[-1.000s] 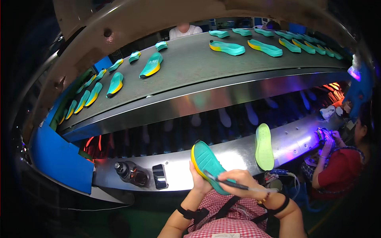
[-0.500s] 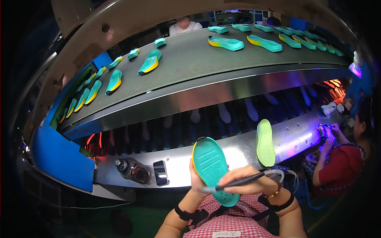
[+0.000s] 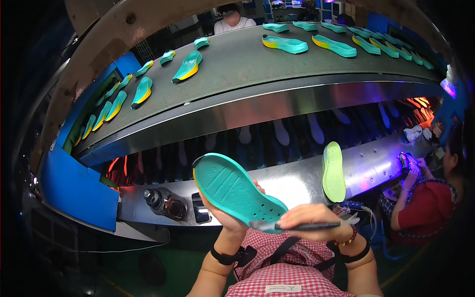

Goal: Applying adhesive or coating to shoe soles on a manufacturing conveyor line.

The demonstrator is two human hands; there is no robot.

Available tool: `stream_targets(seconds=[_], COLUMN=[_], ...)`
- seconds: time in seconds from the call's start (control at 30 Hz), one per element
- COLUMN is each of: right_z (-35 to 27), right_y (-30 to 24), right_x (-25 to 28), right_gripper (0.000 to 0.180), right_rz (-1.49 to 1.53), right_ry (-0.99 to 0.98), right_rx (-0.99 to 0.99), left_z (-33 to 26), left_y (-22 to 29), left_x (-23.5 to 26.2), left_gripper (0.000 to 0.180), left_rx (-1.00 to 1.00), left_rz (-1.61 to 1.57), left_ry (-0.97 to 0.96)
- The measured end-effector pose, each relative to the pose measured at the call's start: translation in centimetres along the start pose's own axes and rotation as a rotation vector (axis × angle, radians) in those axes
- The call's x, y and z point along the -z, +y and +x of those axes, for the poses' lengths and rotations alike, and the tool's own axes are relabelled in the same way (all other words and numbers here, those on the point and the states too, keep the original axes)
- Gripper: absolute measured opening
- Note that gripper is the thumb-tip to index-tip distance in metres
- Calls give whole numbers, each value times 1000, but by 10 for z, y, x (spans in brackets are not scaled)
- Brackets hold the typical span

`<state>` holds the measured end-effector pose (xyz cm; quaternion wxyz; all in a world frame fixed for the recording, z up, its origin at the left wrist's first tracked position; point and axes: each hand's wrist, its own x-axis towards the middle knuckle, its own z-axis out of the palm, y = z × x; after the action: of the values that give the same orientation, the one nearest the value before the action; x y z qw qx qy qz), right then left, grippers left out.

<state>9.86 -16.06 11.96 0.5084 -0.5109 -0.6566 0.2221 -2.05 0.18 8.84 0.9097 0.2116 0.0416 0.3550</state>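
My left hand (image 3: 225, 218) grips a teal shoe sole (image 3: 232, 183) from beneath, its thumb along the near edge and some fingertips showing past the far edge. The sole slants, its wide dark-tipped end up at the left and its end with small holes down at the right. Closed around a thin brush (image 3: 316, 226) with a dark handle, my right hand (image 3: 309, 217) is at the sole's lower end. The brush's pale tip touches or lies just over the near edge there; I cannot tell which. A light green sole (image 3: 334, 173) lies beyond my right hand.
A dark bottle (image 3: 168, 204) and a phone (image 3: 200, 210) sit on the metal ledge (image 3: 133, 208) at left. Beyond, a conveyor belt (image 3: 227, 64) carries several teal-and-yellow soles. A co-worker in red (image 3: 420, 208) handles something under purple light at right. Another person (image 3: 235, 22) is behind the belt.
The sole has swung from nearly upright to a slant, its wide end moving left and up with my left hand. The brush tip has moved from over the sole to its near edge.
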Motion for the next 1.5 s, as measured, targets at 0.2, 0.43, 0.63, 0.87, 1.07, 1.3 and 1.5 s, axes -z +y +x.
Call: stream_targets(seconds=[0.2,0.43,0.63,0.87,1.07,1.3,1.5], right_z=[-6,-18,-18,-12,-5,-8,-11], right_y=[3,17,18,3,0,-5,-5], right_x=[1,6,-13,9,12,25,32], right_gripper=[22,24,21,24,23,25,26], right_rz=[274,337,943,313,168,191,242], right_ry=[174,27,380,-53,-103,-181,-453], right_rx=[-133,-108,-431,-246,-157,-105,-124], left_z=[-2,2,-27,-20,-20,-18,-17], left_y=[7,10,-20,-18,-10,2,6], left_x=[-3,0,-15,25,34,31,23], left_gripper=[89,88,81,63,54,49,49], left_rx=[-84,-10,207,365,523,823,904], left_rz=[70,67,154,117,205,234,406], left_ry=[14,-90,173,-86,-174,-208,-205])
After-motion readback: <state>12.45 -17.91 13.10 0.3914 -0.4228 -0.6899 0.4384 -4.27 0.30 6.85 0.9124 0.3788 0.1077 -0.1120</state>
